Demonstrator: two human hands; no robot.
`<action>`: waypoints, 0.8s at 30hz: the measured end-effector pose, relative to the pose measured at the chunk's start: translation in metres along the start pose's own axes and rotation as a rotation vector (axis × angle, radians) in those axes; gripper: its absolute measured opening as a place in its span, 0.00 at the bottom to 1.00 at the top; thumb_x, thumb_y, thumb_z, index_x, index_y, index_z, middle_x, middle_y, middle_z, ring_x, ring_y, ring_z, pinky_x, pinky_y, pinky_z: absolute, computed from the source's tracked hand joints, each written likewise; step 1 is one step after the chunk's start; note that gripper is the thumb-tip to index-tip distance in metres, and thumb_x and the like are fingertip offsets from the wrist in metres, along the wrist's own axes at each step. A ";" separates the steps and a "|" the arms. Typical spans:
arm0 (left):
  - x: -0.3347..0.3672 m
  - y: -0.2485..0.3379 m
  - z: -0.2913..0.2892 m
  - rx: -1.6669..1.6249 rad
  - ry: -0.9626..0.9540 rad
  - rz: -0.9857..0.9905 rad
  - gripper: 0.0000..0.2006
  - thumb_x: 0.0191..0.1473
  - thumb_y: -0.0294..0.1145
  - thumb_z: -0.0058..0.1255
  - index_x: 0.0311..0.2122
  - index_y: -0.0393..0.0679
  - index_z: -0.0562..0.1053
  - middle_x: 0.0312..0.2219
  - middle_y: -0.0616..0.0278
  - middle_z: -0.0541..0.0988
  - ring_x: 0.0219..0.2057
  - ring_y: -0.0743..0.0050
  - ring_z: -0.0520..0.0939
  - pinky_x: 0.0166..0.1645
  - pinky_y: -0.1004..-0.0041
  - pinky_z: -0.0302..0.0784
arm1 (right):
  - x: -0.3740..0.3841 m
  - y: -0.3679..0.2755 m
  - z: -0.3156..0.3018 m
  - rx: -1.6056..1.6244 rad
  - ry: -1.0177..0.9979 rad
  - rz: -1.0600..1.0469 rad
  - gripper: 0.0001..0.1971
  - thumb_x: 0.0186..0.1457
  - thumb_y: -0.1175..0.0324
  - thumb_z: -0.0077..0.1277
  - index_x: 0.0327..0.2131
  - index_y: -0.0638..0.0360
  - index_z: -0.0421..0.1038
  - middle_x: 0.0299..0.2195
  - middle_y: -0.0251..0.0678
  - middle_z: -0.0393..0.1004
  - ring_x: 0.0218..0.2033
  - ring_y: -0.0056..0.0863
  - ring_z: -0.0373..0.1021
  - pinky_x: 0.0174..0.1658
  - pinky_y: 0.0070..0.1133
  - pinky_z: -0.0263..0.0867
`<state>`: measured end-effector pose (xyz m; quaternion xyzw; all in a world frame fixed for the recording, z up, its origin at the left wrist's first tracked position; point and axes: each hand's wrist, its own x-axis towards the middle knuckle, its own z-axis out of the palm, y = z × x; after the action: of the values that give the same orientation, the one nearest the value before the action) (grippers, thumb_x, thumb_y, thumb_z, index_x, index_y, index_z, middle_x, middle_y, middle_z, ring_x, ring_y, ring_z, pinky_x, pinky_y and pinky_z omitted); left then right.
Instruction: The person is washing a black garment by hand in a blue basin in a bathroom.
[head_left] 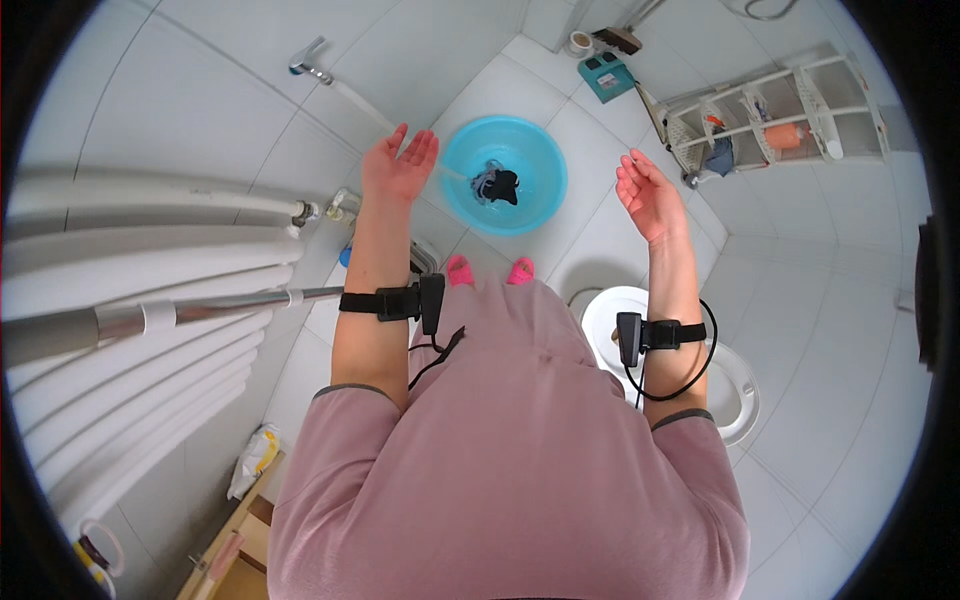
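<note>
My left hand (400,172) is raised with the palm up and the fingers stretched, holding nothing. It appears just left of a round light-blue basin (553,165) on the tiled floor. Inside the basin lies a bunched black and grey cloth (497,185). From a metal wall tap (312,65), a pale hose or stream of water runs toward the basin and passes behind my left hand; I cannot tell which it is. My right hand (653,197) is held up on the other side of the basin, palm turned inward, fingers extended, touching nothing.
A white radiator (150,270) and a metal pole (200,312) are on the left. A white toilet (735,395) stands beside my right forearm. At the upper right are a white shelf rack (828,118), a teal dustpan (606,77) and a broom (620,40). My pink slippers (520,270) are below the basin.
</note>
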<state>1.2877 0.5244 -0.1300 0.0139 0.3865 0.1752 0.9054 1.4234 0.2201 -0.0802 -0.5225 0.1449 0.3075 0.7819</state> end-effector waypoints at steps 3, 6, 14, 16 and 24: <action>-0.019 0.005 -0.002 -0.038 0.011 0.037 0.14 0.48 0.25 0.32 0.42 0.37 0.60 0.39 0.48 0.60 0.40 0.56 0.65 0.45 0.60 0.66 | 0.006 0.006 0.011 0.001 -0.087 0.063 0.14 0.49 0.73 0.39 0.41 0.63 0.60 0.34 0.38 0.67 0.31 0.27 0.66 0.35 0.20 0.65; -0.040 0.007 -0.010 -0.071 0.036 0.096 0.13 0.48 0.25 0.32 0.41 0.37 0.60 0.39 0.47 0.60 0.42 0.55 0.64 0.46 0.60 0.66 | 0.016 0.008 0.019 -0.007 -0.150 0.119 0.14 0.49 0.73 0.39 0.41 0.63 0.60 0.34 0.38 0.67 0.31 0.27 0.66 0.35 0.20 0.65; -0.089 -0.010 -0.037 -0.152 0.078 0.284 0.11 0.48 0.25 0.33 0.38 0.38 0.62 0.42 0.44 0.60 0.43 0.54 0.65 0.46 0.59 0.64 | 0.040 -0.012 -0.003 0.047 -0.253 0.196 0.14 0.48 0.75 0.39 0.42 0.63 0.60 0.34 0.36 0.67 0.32 0.26 0.65 0.33 0.20 0.64; -0.097 -0.017 -0.041 -0.152 0.115 0.322 0.10 0.48 0.25 0.33 0.38 0.38 0.62 0.42 0.44 0.61 0.43 0.54 0.65 0.46 0.59 0.64 | 0.047 -0.011 -0.013 0.063 -0.250 0.218 0.14 0.48 0.75 0.39 0.41 0.62 0.60 0.33 0.36 0.67 0.31 0.26 0.65 0.33 0.20 0.64; -0.127 -0.041 -0.051 -0.230 0.202 0.435 0.10 0.48 0.25 0.32 0.37 0.37 0.62 0.39 0.45 0.62 0.41 0.55 0.66 0.45 0.58 0.65 | 0.073 -0.003 -0.030 0.087 -0.229 0.328 0.12 0.47 0.75 0.39 0.38 0.59 0.62 0.28 0.32 0.67 0.28 0.24 0.64 0.31 0.20 0.62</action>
<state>1.1836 0.4388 -0.0840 -0.0237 0.4404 0.4088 0.7990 1.4842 0.2164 -0.1299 -0.4195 0.1514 0.4815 0.7545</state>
